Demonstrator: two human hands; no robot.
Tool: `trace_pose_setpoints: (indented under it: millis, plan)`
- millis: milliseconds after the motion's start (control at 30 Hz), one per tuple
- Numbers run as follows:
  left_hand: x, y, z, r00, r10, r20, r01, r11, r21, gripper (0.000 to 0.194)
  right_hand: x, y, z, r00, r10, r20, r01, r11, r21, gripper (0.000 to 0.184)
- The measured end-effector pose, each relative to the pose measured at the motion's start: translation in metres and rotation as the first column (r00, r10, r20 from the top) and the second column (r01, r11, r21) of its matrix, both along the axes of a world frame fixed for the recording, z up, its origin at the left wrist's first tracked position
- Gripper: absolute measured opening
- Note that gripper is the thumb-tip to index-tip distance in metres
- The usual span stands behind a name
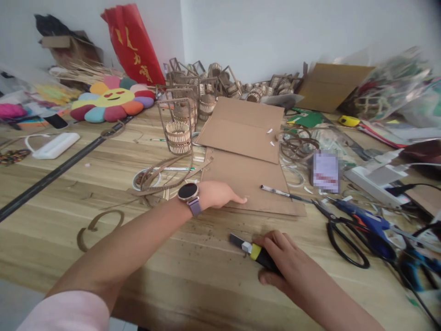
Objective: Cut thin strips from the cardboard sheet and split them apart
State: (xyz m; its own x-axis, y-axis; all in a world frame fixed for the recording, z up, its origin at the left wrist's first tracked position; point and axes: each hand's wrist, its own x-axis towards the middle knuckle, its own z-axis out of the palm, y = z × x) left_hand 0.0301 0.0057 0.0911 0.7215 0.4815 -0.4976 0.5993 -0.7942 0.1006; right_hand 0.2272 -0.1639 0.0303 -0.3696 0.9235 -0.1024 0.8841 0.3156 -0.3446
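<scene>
My right hand [285,255] is closed around a black and yellow utility knife [267,261]. Its wide blade points left, above the wooden table in front of the cardboard. My left hand [220,194], with a watch at the wrist, lies on the near left part of a flat cardboard sheet [255,179]. The left thumb is stretched out to the right; the other fingers are mostly hidden behind the hand. A second cardboard piece [244,124] overlaps the far part of that sheet, with small white scraps on it. A pen [274,190] rests on the sheet's right side.
Right of the cardboard lie black scissors [347,239], a blue glue gun [367,216] and a white power strip [375,179]. A small slatted bucket [178,138] stands behind my left hand, near a white bowl [156,177] and brown strips. Several similar buckets crowd the wall.
</scene>
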Motion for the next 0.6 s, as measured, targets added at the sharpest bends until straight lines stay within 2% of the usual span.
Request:
trace_pose_setpoints:
  millis: [100, 300, 433, 600]
  plan:
    - [0.0, 0.006, -0.004, 1.0, -0.021, 0.002, 0.021, 1.0, -0.02, 0.078, -0.001, 0.005, 0.007, 0.999, 0.032, -0.042, -0.033, 0.999, -0.024, 0.031]
    - [0.004, 0.022, -0.003, 0.996, -0.059, -0.067, 0.051, 0.992, -0.119, 0.092, 0.004, 0.02, 0.027, 0.999, 0.039, -0.011, -0.04, 0.999, -0.019, 0.027]
    - [0.006, 0.031, 0.0, 0.992, -0.05, -0.113, 0.025, 0.977, -0.211, 0.09, -0.007, 0.04, 0.035, 0.996, 0.056, 0.073, -0.054, 0.998, -0.027, 0.025]
    - [0.009, 0.037, -0.003, 0.993, -0.057, -0.103, 0.03, 0.968, -0.249, 0.091, -0.031, 0.073, 0.035, 0.962, 0.133, 0.24, -0.139, 0.99, 0.008, 0.016]
